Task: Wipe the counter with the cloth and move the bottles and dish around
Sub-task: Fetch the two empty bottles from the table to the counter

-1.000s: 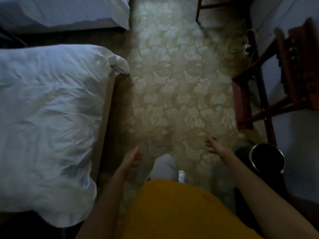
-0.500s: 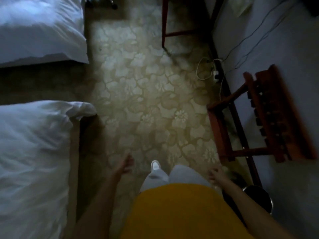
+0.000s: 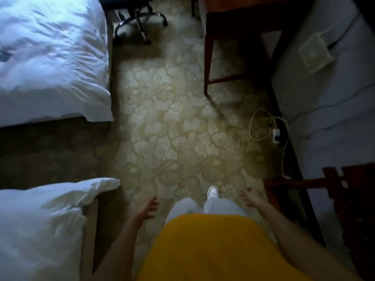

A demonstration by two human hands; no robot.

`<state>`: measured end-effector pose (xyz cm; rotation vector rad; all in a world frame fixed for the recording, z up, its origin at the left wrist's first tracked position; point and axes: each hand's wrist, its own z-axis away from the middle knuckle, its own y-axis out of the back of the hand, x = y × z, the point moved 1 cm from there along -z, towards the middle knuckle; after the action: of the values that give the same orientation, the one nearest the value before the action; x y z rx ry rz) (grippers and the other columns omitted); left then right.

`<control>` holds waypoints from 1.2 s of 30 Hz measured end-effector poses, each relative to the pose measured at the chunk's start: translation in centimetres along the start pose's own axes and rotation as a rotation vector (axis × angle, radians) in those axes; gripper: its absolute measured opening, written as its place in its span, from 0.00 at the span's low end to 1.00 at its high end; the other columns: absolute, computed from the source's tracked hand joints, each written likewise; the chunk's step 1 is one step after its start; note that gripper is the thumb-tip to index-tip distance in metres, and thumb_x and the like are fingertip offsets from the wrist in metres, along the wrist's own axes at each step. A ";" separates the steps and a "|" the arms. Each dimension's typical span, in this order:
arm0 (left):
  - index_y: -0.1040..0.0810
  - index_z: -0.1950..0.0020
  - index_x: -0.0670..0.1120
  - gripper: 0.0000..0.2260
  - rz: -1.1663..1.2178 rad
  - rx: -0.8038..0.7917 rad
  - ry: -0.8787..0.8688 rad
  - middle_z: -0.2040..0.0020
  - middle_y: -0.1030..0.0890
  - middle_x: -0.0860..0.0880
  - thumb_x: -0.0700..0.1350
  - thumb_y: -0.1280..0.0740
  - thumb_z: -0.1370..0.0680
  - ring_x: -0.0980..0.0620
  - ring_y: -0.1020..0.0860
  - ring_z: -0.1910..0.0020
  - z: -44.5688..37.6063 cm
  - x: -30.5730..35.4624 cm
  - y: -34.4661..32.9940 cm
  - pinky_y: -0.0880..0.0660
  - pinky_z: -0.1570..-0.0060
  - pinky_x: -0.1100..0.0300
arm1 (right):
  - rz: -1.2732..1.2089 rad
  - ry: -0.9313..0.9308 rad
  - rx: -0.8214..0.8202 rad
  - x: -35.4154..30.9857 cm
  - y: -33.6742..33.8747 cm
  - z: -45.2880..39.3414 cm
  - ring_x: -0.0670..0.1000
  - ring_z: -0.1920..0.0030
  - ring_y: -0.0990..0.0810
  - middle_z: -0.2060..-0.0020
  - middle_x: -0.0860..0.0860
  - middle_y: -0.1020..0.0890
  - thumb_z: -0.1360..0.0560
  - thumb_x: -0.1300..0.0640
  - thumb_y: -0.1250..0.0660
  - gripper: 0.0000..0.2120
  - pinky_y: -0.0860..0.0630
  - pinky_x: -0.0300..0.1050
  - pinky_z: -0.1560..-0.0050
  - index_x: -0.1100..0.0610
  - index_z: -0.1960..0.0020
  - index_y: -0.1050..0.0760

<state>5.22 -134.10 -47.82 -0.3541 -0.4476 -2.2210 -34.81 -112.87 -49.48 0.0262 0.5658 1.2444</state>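
No counter, cloth, bottle or dish shows in the head view. I look down at a dim room with a flower-patterned carpet [image 3: 172, 126]. My left hand [image 3: 149, 207] hangs by my left side, fingers apart and holding nothing. My right hand [image 3: 248, 196] hangs at my right side, also with loose fingers and nothing in it. Below them are my yellow top, light trousers and one white shoe [image 3: 213, 192].
Two beds with white duvets line the left, one near [image 3: 40, 230] and one far [image 3: 50, 57]. A wooden desk [image 3: 233, 19] and an office chair base [image 3: 140, 21] stand ahead. A white cable and plug [image 3: 274, 132] lie by the right wall. A red-brown wooden rack [image 3: 345, 209] is at right.
The view has moved forward along the carpet between beds and wall. The near bed and the wooden rack slid down the frame; the desk and chair base came into view. Both hands stay free.
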 end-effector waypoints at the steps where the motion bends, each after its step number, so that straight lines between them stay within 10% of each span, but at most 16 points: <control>1: 0.21 0.34 0.44 0.19 0.006 -0.002 0.063 0.43 0.16 0.43 0.56 0.36 0.17 0.44 0.17 0.45 -0.7 0.3 0.5 0.19 0.46 0.46 | -0.001 0.042 -0.003 -4.8 0.6 -1.4 0.63 0.44 0.18 0.45 0.64 0.18 0.17 0.51 0.38 0.17 0.20 0.59 0.44 0.64 0.38 0.25; 8: 0.25 0.29 0.37 0.25 0.043 -0.044 0.243 0.34 0.22 0.32 0.54 0.34 0.19 0.31 0.25 0.32 -10.0 9.3 4.3 0.25 0.36 0.38 | 0.007 0.249 -0.032 -29.1 3.8 -10.5 0.49 0.49 0.18 0.49 0.50 0.18 0.17 0.50 0.38 0.08 0.23 0.47 0.54 0.52 0.40 0.29; 10: 0.18 0.42 0.40 0.17 0.021 -0.066 0.244 0.48 0.16 0.35 0.52 0.35 0.19 0.37 0.16 0.51 -14.2 15.4 5.5 0.19 0.48 0.47 | 0.007 0.217 -0.017 -32.5 4.1 -13.6 0.51 0.51 0.19 0.50 0.51 0.18 0.17 0.51 0.37 0.08 0.23 0.45 0.56 0.53 0.40 0.28; 13: 0.29 0.59 0.48 0.10 -0.015 -0.119 0.153 0.63 0.28 0.48 0.50 0.37 0.19 0.52 0.30 0.70 -18.8 28.2 6.5 0.34 0.65 0.57 | 0.002 0.048 0.014 -34.1 5.3 -17.2 0.52 0.58 0.20 0.52 0.58 0.18 0.17 0.52 0.36 0.11 0.26 0.44 0.63 0.58 0.41 0.26; 21: 0.19 0.36 0.47 0.16 -0.086 -0.106 -0.259 0.42 0.15 0.47 0.54 0.39 0.15 0.47 0.17 0.42 -26.6 67.3 9.1 0.20 0.39 0.45 | -0.142 -0.177 0.063 -43.3 8.3 -21.1 0.43 0.82 0.36 0.71 0.53 0.34 0.16 0.59 0.40 0.16 0.41 0.35 0.78 0.57 0.62 0.33; 27: 0.18 0.36 0.49 0.16 -0.132 -0.107 -0.307 0.43 0.13 0.48 0.56 0.37 0.16 0.47 0.16 0.42 -32.4 82.4 8.2 0.19 0.40 0.44 | -0.355 -0.103 0.144 -56.8 10.1 -29.1 0.54 0.52 0.21 0.51 0.56 0.21 0.16 0.53 0.39 0.07 0.26 0.47 0.60 0.56 0.43 0.26; 36: 0.19 0.35 0.50 0.18 -0.156 -0.215 -0.642 0.43 0.13 0.51 0.57 0.29 0.21 0.51 0.16 0.42 -36.0 108.5 -2.0 0.20 0.42 0.49 | -0.686 0.280 0.612 -80.6 22.7 -34.5 0.49 0.35 0.22 0.34 0.52 0.23 0.27 0.42 0.26 0.34 0.26 0.42 0.39 0.57 0.28 0.32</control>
<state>-67.43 -221.85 -37.65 -1.1984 -0.5846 -2.2771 -85.72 -187.23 -40.51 0.1591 1.0776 0.3773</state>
